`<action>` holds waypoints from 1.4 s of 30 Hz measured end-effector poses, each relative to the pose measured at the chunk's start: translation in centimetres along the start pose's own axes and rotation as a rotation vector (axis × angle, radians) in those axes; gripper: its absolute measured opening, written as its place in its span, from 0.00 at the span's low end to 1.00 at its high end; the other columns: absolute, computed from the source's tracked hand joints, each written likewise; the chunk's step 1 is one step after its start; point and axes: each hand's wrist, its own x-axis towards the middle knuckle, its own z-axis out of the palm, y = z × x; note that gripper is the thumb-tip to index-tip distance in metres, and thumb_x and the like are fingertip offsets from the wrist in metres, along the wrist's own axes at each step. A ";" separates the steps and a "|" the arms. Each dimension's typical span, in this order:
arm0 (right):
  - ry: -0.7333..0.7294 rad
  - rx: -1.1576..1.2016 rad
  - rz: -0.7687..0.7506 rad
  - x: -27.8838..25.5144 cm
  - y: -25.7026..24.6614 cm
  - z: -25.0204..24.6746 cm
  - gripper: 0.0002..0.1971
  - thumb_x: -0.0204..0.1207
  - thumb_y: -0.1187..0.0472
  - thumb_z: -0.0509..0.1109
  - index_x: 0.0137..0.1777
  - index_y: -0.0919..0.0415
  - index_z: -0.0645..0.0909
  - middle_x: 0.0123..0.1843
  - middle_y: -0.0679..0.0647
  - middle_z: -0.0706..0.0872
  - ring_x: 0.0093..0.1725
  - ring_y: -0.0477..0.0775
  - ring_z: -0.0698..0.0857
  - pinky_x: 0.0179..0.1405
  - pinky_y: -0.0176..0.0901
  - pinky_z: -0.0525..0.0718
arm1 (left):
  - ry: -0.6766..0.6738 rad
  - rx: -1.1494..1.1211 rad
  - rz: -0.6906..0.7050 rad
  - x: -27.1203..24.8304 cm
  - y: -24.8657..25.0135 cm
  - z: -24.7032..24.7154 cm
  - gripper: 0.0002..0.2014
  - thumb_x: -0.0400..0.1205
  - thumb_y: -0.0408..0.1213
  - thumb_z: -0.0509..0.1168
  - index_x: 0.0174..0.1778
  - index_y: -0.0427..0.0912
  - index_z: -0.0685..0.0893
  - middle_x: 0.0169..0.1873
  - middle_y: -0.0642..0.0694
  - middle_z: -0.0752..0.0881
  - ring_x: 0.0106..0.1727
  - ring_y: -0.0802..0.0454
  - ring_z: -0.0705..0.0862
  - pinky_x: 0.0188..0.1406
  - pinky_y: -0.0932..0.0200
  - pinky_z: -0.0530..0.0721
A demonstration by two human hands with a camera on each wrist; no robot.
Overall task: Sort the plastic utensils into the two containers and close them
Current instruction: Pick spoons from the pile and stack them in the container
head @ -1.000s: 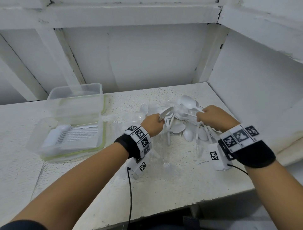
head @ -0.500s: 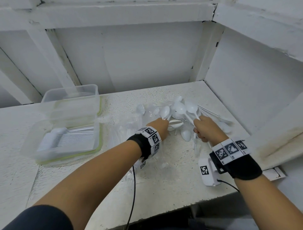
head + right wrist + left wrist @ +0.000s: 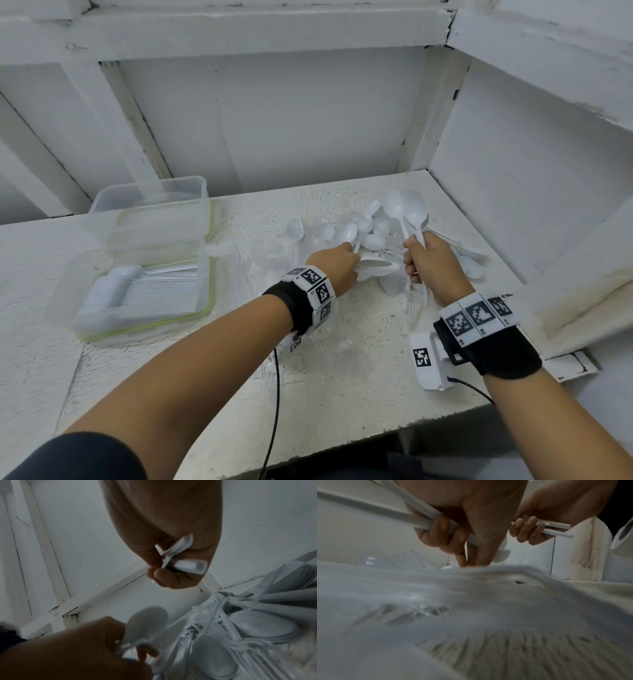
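Gripping white spoons (image 3: 404,212) by their handles in the right hand (image 3: 433,262), frame centre; left hand (image 3: 337,265) curled round more spoon handles above the utensil pile (image 3: 373,240); containers (image 3: 144,260) at left.

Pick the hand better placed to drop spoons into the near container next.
Left, probably. The left hand holds spoon handles and is nearer the near container; the right hand, with its own spoons, would cross over.
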 end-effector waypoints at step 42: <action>-0.282 0.319 -0.133 -4.7 -5.6 10.5 0.08 0.79 0.61 0.67 0.38 0.58 0.75 0.36 0.60 0.73 0.16 0.40 0.64 0.13 0.32 0.63 | 0.269 -1.365 -0.406 -13.0 -6.1 -4.0 0.30 0.82 0.64 0.44 0.53 0.45 0.82 0.39 0.52 0.81 0.21 0.59 0.61 0.19 0.66 0.58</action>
